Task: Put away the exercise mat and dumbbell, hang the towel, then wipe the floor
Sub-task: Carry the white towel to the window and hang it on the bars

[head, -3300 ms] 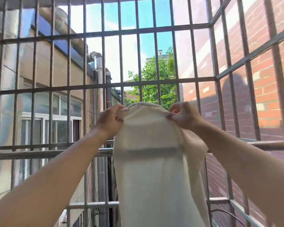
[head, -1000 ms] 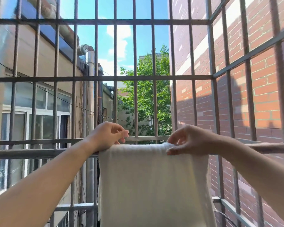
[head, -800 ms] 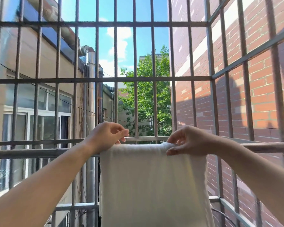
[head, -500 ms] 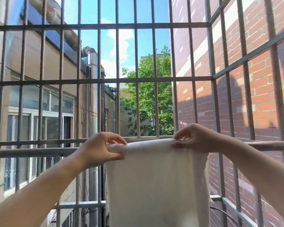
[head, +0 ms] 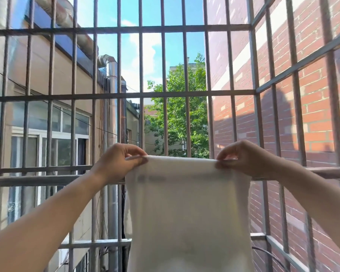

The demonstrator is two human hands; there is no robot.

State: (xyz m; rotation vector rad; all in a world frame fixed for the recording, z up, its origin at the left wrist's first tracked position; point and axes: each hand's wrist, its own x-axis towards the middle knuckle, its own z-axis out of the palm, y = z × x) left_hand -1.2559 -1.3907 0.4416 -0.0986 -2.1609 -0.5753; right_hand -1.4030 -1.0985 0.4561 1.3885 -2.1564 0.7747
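The left hand (head: 116, 161) pinches the upper left corner of the white towel (head: 186, 213) between thumb and curled fingers. The towel hangs flat, its top edge just above the horizontal rail (head: 37, 180), which shows as a dark band through the cloth. The right hand (head: 245, 160) pinches the upper right corner likewise, near the brick wall (head: 318, 118).

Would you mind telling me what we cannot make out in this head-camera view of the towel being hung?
Head view only:
towel: lower end cut off by the bottom edge; surface motion-blurred.
rail: middle stretch hidden behind the towel, so whether cloth hangs over its far side cannot be told.
left hand and right hand: fingertips at the pinched top edge partly hidden by cloth.
exercise mat, dumbbell, floor: not in view.
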